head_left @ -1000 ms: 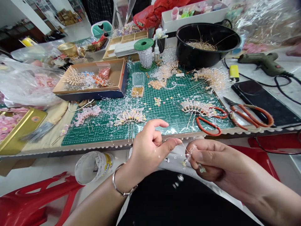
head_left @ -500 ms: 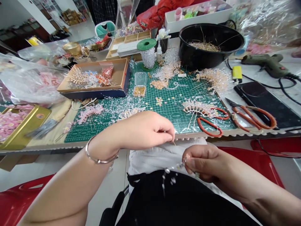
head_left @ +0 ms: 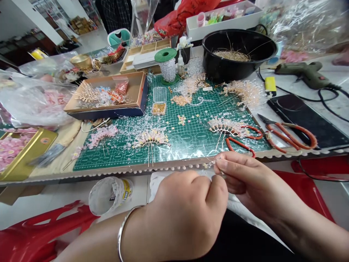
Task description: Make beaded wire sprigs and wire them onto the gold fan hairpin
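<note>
My left hand (head_left: 188,214) is curled into a fist over my lap, knuckles toward the camera, with a silver bangle (head_left: 122,233) on the wrist. What its fingers hold is hidden. My right hand (head_left: 245,182) pinches a small cluster of clear beads (head_left: 215,161) on thin wire, just below the table edge. The two hands touch at the fingertips. On the green cutting mat (head_left: 191,131) above them lie a beaded hair comb (head_left: 151,138) and another beaded comb (head_left: 226,125).
Orange-handled scissors (head_left: 289,134) and orange pliers (head_left: 242,140) lie at the right of the mat. A black bowl (head_left: 237,47), a glue gun (head_left: 305,71), a phone (head_left: 305,116), a cardboard tray of beads (head_left: 109,94), a gold tin (head_left: 24,149), a plastic cup (head_left: 109,194) and red stools (head_left: 32,233) surround me.
My left hand dropped from above the lap and closed into a fist beside the right hand. My right hand rose toward the table edge with the bead cluster.
</note>
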`<state>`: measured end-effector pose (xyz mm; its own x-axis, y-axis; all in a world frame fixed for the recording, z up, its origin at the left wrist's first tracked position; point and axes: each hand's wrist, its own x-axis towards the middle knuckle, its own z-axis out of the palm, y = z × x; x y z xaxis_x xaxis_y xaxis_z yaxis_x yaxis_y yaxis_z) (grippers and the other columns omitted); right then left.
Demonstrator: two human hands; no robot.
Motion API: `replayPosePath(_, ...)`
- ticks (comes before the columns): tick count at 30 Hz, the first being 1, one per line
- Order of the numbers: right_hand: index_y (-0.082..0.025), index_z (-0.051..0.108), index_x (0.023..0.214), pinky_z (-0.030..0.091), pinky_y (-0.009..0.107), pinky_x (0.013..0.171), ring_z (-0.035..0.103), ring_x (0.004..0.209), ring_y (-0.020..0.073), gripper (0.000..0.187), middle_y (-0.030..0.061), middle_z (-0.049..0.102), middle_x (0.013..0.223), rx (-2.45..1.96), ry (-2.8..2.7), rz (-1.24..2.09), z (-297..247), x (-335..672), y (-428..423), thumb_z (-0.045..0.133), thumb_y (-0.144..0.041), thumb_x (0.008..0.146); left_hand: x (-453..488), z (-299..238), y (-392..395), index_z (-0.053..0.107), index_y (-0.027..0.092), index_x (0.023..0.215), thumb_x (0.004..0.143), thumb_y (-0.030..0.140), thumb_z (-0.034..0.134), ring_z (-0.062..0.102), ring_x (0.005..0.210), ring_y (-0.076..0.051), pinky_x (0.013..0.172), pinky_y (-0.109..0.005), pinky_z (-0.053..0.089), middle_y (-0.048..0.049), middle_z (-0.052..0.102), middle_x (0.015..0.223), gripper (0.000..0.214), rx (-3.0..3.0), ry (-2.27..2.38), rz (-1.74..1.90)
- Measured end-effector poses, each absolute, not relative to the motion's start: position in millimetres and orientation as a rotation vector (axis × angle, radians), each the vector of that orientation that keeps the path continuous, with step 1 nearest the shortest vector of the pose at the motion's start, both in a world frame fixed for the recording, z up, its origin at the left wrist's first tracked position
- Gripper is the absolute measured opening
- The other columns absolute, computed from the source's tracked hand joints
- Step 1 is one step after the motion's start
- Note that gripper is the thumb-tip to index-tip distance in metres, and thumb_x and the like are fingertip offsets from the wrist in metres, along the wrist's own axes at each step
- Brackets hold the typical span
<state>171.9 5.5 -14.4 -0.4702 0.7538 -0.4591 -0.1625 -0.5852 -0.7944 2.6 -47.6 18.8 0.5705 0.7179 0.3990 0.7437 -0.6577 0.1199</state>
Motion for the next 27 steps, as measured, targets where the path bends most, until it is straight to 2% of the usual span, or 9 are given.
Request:
replayPosePath(5, -0.019, 0.055, 0.067, 0.014, 0.026, 0.045, 0.013, 0.051, 0.0078, 0.046, -0.0087, 0.026, 0.054, -1.124, -0.977, 2.025, -16, 174, 6, 0.079, -0.056, 0.079, -5, 22, -51, 0.068, 0.003, 0.117, 0.088, 0.003, 0.049, 0.056, 0.050, -0.019, 0.044, -0.035, 0.043, -0.0008, 0.063, 0.061, 0.035, -2.698, -1.488, -0.747)
replayPosePath(8, -0.018, 0.061, 0.072, 0.015, 0.026, 0.046, 0.016, 0.052, 0.0080, 0.044, -0.0079, 0.030, 0.057, -1.133, -1.015, 1.983, -19, 174, 5, 0.080, -0.057, 0.079, -11, 25, -50, 0.067, 0.008, 0.124, 0.093, 0.007, 0.047, 0.067, 0.060, -0.017, 0.057, -0.032, 0.053, -0.0013, 0.074, 0.074, 0.036, -2.812, -1.740, -0.912)
replayPosePath(11, -0.018, 0.063, 0.075, 0.016, 0.026, 0.047, 0.018, 0.053, 0.0088, 0.042, -0.0069, 0.033, 0.058, -1.148, -1.054, 1.955, -23, 175, 3, 0.078, -0.056, 0.082, -15, 26, -48, 0.067, 0.013, 0.127, 0.097, 0.011, 0.046, 0.072, 0.070, -0.015, 0.067, -0.030, 0.056, -0.0009, 0.078, 0.084, 0.037, -2.888, -1.935, -1.012)
replayPosePath(13, -0.018, 0.064, 0.077, 0.017, 0.027, 0.048, 0.020, 0.054, 0.0095, 0.041, -0.0066, 0.033, 0.059, -1.155, -1.086, 1.939, -24, 175, 1, 0.077, -0.057, 0.083, -17, 26, -48, 0.067, 0.013, 0.127, 0.097, 0.011, 0.045, 0.072, 0.072, -0.014, 0.069, -0.028, 0.056, -0.0013, 0.078, 0.084, 0.037, -2.907, -1.924, -1.080)
replayPosePath(15, -0.019, 0.065, 0.079, 0.019, 0.027, 0.049, 0.023, 0.055, 0.0102, 0.040, -0.0059, 0.034, 0.060, -1.162, -1.121, 1.927, -25, 176, -1, 0.075, -0.057, 0.085, -18, 25, -47, 0.067, 0.011, 0.126, 0.095, 0.008, 0.045, 0.069, 0.065, -0.013, 0.063, -0.027, 0.053, -0.0009, 0.076, 0.079, 0.038, -2.937, -1.792, -1.101)
replayPosePath(20, -0.022, 0.066, 0.077, 0.026, 0.029, 0.055, 0.031, 0.061, 0.0136, 0.040, -0.0025, 0.040, 0.064, -1.202, -1.191, 1.905, -25, 181, -4, 0.071, -0.061, 0.087, -18, 21, -49, 0.067, 0.009, 0.122, 0.094, 0.007, 0.043, 0.049, 0.047, -0.016, 0.045, -0.032, 0.034, 0.0021, 0.060, 0.059, 0.037, -2.877, -1.388, -0.754)
replayPosePath(23, -0.025, 0.070, 0.082, 0.027, 0.029, 0.055, 0.032, 0.062, 0.0148, 0.037, -0.0015, 0.042, 0.066, -1.240, -1.228, 1.854, -24, 183, -3, 0.073, -0.061, 0.086, -13, 17, -53, 0.069, 0.008, 0.117, 0.092, 0.005, 0.047, 0.045, 0.044, -0.018, 0.041, -0.035, 0.027, 0.0016, 0.056, 0.056, 0.034, -2.670, -1.307, -0.659)
replayPosePath(25, -0.026, 0.072, 0.083, 0.032, 0.029, 0.057, 0.036, 0.064, 0.0156, 0.033, -0.0004, 0.047, 0.069, -1.260, -1.279, 1.749, -23, 183, -1, 0.073, -0.059, 0.086, -8, 15, -54, 0.070, 0.007, 0.110, 0.092, 0.007, 0.050, 0.048, 0.046, -0.019, 0.042, -0.035, 0.029, 0.0003, 0.058, 0.056, 0.027, -2.631, -1.359, -0.719)
replayPosePath(27, -0.027, 0.073, 0.082, 0.035, 0.029, 0.058, 0.040, 0.065, 0.0159, 0.030, 0.0000, 0.049, 0.070, -1.249, -1.303, 1.660, -22, 182, 0, 0.074, -0.056, 0.087, -6, 13, -53, 0.072, 0.008, 0.103, 0.096, 0.013, 0.049, 0.055, 0.052, -0.018, 0.048, -0.034, 0.038, -0.0019, 0.063, 0.062, 0.024, -2.768, -1.516, -0.813)
